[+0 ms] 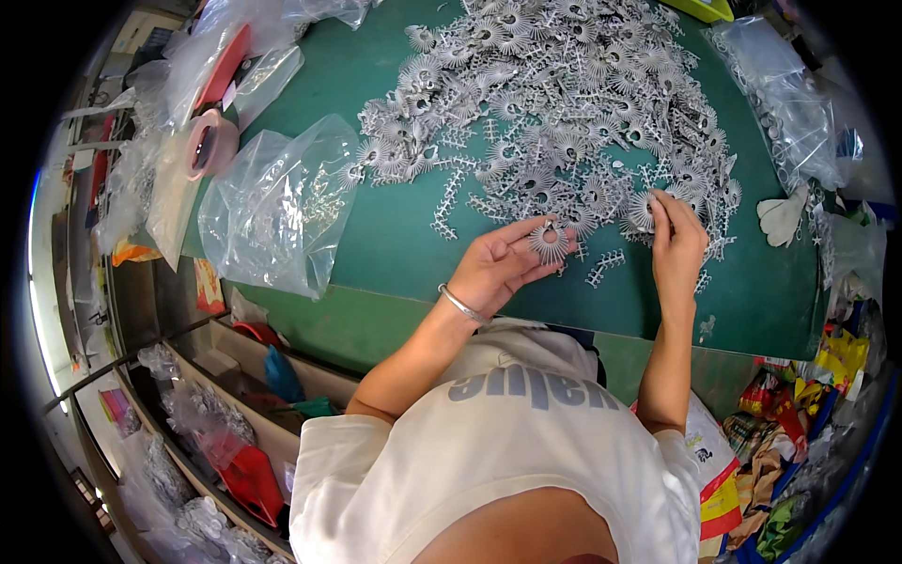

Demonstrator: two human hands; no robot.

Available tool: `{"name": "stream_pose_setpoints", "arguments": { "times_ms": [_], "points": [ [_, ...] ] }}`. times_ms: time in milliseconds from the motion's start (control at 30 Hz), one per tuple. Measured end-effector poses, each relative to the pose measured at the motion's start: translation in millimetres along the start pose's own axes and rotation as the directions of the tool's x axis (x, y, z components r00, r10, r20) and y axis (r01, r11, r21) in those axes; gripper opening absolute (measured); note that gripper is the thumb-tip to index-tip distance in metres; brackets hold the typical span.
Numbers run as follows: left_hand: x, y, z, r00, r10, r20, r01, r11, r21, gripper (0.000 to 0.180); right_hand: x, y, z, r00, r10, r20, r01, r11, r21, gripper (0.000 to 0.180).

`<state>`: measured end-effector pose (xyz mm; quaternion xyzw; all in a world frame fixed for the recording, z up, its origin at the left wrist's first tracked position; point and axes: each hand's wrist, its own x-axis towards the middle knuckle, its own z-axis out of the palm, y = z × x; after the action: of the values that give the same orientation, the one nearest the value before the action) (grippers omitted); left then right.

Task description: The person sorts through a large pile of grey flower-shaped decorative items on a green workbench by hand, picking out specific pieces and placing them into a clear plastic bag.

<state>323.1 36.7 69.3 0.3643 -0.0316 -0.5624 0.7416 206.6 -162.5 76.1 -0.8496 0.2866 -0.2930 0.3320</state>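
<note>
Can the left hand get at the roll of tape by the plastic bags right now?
Probably not at once: the left hand is holding a round spiky metal part, and a clear plastic bag lies between it and the tape roll.

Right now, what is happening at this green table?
A person sits at the green table. The left hand holds one round, spiky grey plastic part. The right hand reaches into the big heap of similar parts. A clear plastic bag lies to the left.
</note>
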Motion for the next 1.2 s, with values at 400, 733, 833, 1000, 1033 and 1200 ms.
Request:
{"name": "stream_pose_setpoints", "arguments": {
  "times_ms": [400, 733, 833, 1000, 1033, 1200],
  "points": [
    [13, 14, -20, 0.997, -0.023, -0.078, 0.026, 0.999, 0.039, 0.039, 20, -10, 24, 0.981, 0.182, 0.070, -0.178, 0.982, -0.061, 0.011],
    [11, 17, -22, 0.996, -0.010, -0.089, 0.017, 0.997, 0.079, 0.039, 16, -15, 14, 0.990, 0.132, 0.057, -0.113, 0.959, -0.260, 0.010],
    [12, 13, -20, 0.997, -0.012, -0.080, 0.017, 0.998, 0.068, 0.039, 11, -21, 16, 0.976, 0.219, 0.012, -0.219, 0.975, -0.025, 0.011],
    [11, 11, -15, 0.999, -0.001, -0.048, 0.007, 0.992, 0.124, 0.039, 3, -16, 21, 0.917, 0.355, 0.180, -0.395, 0.869, 0.297, 0.011],
    [11, 9, -14, 0.999, -0.002, -0.052, 0.009, 0.991, 0.135, 0.039, 0, -19, 22, 0.904, 0.363, 0.226, -0.425, 0.815, 0.394, 0.012],
    [15, 4, -5, 0.987, -0.137, -0.080, 0.132, 0.989, -0.064, 0.039, -14, -27, 32, 0.870, 0.347, 0.350, -0.492, 0.570, 0.658, 0.013]
  ]
}}
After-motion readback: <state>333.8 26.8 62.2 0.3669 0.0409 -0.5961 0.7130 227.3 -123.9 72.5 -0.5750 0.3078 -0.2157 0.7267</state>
